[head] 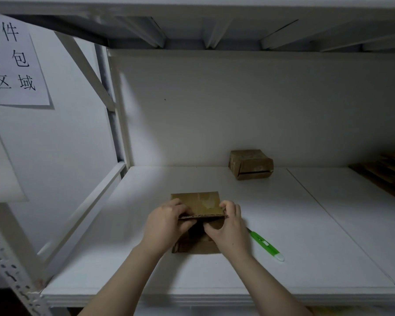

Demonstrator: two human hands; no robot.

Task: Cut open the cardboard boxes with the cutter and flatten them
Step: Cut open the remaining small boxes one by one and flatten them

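**Premises: parcel packing area**

The site was a packing station inside white metal racking (121, 115). A paper sign (16, 62) at left read "打包区域", packing area. The upright (9, 270) was slotted and the shelf (306, 224) a white board. A far box (250, 164) stood at the back, a near box (198, 202) sat in front, flat cardboard (383, 174) was stacked at right, and a green cutter (266, 245) lay on the shelf.

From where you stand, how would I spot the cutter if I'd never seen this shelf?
Look at the white shelf board. Just right of the person's right hand, which grips a cardboard box, lies a slim pen-like cutter. It is the only bright green thing among brown cardboard.
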